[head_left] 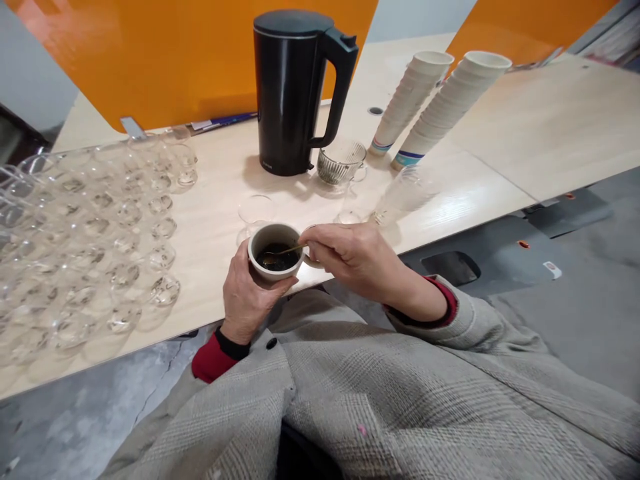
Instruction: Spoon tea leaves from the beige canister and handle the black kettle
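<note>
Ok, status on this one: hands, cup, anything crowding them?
Left hand wraps paper cup of dark liquid. Right hand pinches thin stirrer dipped in it. Clear glasses left, black kettle behind; none touching.

Pale wood-grain counter (215,220), backed by orange panels; a second counter section adjoins at right rear. On it: black electric kettle (293,93) upright at centre rear, a ribbed glass cup (341,162) just beside its base, two stacks of paper cups (435,107) lying tilted to the right, and a stack of clear plastic cups (400,197) lying on its side in front of them. Many clear glass cups (90,247) stand in rows over the left part, with two more clear glasses (254,212) near the front edge at centre.
</note>
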{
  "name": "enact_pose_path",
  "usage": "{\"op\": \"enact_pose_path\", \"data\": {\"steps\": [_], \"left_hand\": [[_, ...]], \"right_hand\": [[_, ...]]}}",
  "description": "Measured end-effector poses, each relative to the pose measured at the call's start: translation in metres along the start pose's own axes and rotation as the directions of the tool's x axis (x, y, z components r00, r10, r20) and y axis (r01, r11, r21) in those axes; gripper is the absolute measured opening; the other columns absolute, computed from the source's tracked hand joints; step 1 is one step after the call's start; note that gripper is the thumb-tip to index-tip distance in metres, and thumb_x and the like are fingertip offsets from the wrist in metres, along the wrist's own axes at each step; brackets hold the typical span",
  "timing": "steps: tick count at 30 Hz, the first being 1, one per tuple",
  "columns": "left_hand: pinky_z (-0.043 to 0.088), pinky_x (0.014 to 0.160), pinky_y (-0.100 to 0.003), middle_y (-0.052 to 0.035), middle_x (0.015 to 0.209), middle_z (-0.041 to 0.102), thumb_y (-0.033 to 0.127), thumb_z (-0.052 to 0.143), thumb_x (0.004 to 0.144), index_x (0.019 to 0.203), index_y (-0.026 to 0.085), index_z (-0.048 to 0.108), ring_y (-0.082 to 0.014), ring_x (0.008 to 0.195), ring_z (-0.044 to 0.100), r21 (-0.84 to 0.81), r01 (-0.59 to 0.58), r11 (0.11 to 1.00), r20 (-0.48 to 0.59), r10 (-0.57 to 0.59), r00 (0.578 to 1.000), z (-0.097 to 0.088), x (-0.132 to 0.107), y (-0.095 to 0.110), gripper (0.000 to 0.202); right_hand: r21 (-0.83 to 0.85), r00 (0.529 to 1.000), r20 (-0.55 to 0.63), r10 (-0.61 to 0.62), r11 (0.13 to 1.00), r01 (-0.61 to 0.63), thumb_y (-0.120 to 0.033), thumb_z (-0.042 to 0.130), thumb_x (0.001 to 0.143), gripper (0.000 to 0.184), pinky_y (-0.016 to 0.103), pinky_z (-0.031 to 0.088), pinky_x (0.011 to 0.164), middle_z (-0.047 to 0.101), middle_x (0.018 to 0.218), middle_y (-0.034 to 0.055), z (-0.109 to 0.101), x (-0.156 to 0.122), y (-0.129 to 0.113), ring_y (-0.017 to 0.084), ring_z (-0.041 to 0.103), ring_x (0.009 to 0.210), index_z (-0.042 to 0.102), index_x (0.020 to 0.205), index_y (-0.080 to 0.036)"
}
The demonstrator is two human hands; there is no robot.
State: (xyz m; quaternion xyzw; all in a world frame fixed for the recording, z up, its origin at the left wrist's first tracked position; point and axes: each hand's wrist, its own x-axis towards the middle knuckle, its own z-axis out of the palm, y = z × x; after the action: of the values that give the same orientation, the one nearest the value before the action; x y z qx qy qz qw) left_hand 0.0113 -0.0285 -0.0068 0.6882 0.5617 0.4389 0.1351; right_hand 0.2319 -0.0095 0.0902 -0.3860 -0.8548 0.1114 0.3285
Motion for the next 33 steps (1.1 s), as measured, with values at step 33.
{"op": "enact_pose_path", "data": {"steps": [33], "left_hand": [[0.057,0.111,-0.05,-0.0147,0.145,0.068,0.064,0.091,0.071,0.15,0.024,0.047,-0.0348,0.133,0.068,-0.02,-0.002,1.0,-0.016,0.002,1.0,0.001,0.0,-0.002,0.099]], "right_hand": [[0.401,0.854,-0.337,0.397,0.881,-0.252,-0.032,0.063,0.102,0.016,0.023,0.047,0.049,0.069,0.071,-0.0022,-0.016,0.015,-0.001,0.009,0.058,0.05,0.074,0.094,-0.022]]}}
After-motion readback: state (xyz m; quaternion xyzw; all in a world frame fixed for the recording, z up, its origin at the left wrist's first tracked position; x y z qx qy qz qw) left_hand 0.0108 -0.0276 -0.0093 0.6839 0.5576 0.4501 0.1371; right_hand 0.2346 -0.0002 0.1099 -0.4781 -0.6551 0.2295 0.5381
